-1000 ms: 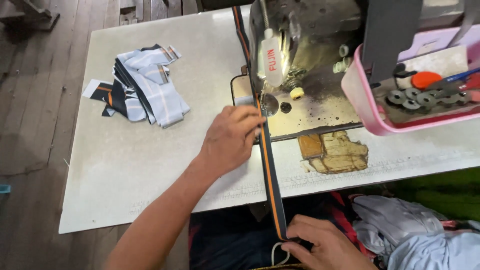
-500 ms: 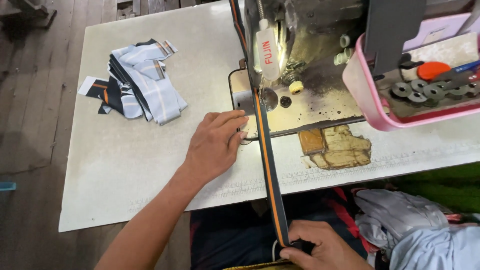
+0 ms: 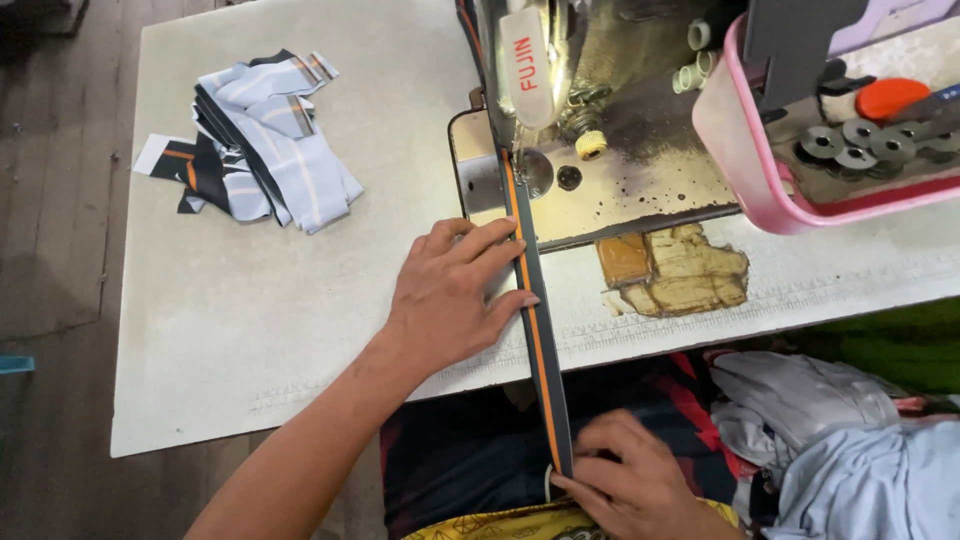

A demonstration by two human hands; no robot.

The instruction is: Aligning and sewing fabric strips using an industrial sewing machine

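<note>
Head view: left hand [image 3: 450, 295] lies flat on the surface [image 3: 250, 320], palm down, fingers spread and stretched out, fingertips [image 3: 520, 300] pressing the left edge of the strap [image 3: 535, 330]. It grips nothing, just pins the strap down. Right hand [image 3: 625, 480] sits low, off the front edge of the surface, above the lap, fingers curled shut on the strap's near end.

The strap is a long narrow dark-grey band with 1 orange stripe down it. It runs straight from the right hand up over the surface edge, past the left fingertips, and under the needle area of the sewing machine [image 3: 540, 70].

Surface is pale and worn, with a patch [image 3: 670, 270] of top layer gone right of the strap, showing brown wood. A pile of cut fabric pieces [image 3: 260, 150], light blue, dark and orange-striped, sits far left, well apart from the hands. A pink tray [image 3: 730, 140] holding metal bobbins [image 3: 850, 150] stands at right, beside the machine. Grey and light-blue cloth [image 3: 830, 430] is heaped at lower right, below the surface. Dark wooden plank floor [image 3: 50, 200] shows at left.
</note>
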